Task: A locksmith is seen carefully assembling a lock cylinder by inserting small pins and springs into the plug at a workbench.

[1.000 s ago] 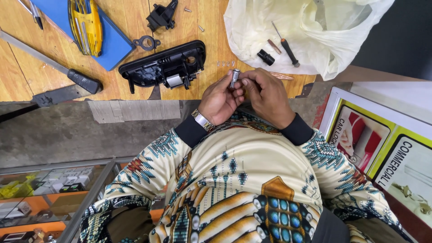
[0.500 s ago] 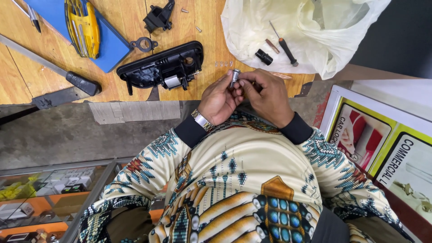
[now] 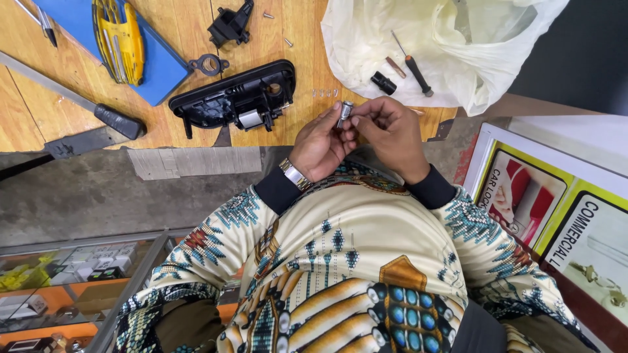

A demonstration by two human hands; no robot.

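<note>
A small silver metal cylinder (image 3: 344, 112) is pinched between the fingertips of both hands, just over the near edge of the wooden table (image 3: 296, 78). My left hand (image 3: 322, 144), with a metal watch at the wrist, grips it from below and the left. My right hand (image 3: 391, 131) closes on it from the right. A black plastic door-handle assembly (image 3: 232, 99) lies on the table just left of my hands.
A translucent plastic bag (image 3: 445, 46) at the right carries a small screwdriver (image 3: 411, 60) and a black cap (image 3: 383, 83). A blue board with a yellow tool (image 3: 119, 40), a black ring, a black bracket, loose screws and a long metal tool (image 3: 78, 108) lie on the left. Printed boards lean at the right.
My hands stay together on the silver cylinder. The view has shifted slightly, and the fingers have turned a little around the part.
</note>
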